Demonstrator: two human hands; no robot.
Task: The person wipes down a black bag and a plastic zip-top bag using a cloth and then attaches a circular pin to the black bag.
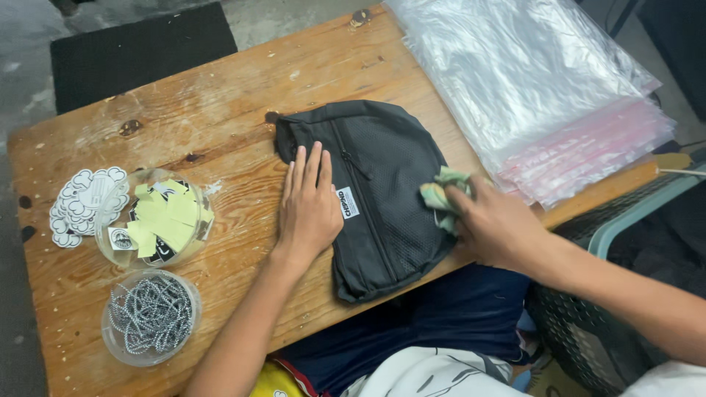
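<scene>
Here we pin black pouch (375,198), frame centre on wooden table (220,110), with left hand (309,209) spread flat; right hand (493,228) clamped on green cloth (441,197). Best we wipe mesh in short strokes, keeping pouch still.

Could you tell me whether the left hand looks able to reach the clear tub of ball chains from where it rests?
Probably yes: the left hand lies flat on the black bag, and only bare wooden table separates it from the tub of ball chains.

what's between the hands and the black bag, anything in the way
Nothing visible. The left hand lies flat on the black bag; the right hand presses a green cloth onto its mesh front.
</scene>
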